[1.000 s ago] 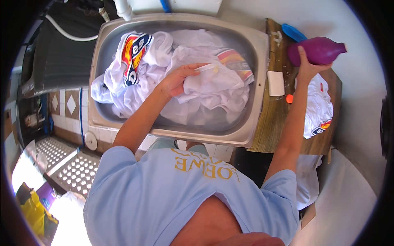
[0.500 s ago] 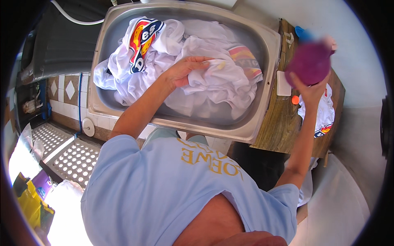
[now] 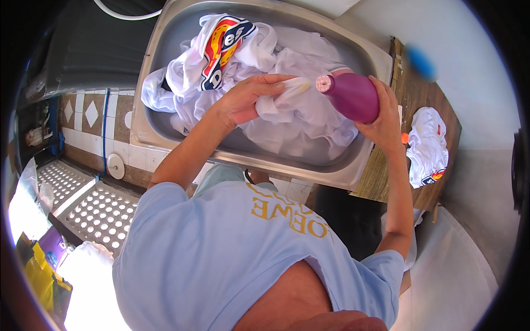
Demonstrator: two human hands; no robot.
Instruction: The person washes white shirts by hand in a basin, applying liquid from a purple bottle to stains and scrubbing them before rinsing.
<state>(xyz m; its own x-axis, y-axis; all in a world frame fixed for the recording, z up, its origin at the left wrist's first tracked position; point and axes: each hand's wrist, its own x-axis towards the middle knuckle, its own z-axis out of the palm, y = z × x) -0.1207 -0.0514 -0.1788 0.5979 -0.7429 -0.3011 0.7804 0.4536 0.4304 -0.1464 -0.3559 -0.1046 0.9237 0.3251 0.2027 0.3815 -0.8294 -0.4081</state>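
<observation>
A steel sink (image 3: 165,49) holds a heap of wet white garments (image 3: 298,127), one with a red, yellow and blue print. My left hand (image 3: 245,99) grips a bunched fold of white cloth on top of the heap. My right hand (image 3: 381,118) holds a purple bottle (image 3: 353,96) tipped on its side over the sink, its open neck pointing left at the cloth in my left hand.
A wooden shelf (image 3: 436,105) to the right of the sink carries a folded white garment (image 3: 428,143), a small orange cap (image 3: 404,138) and a blue object (image 3: 420,62). Perforated metal grating (image 3: 94,209) and tiled wall lie at the lower left.
My right hand brought the purple bottle from above the wooden shelf leftward over the sink and tipped it. My left hand kept its hold on the cloth.
</observation>
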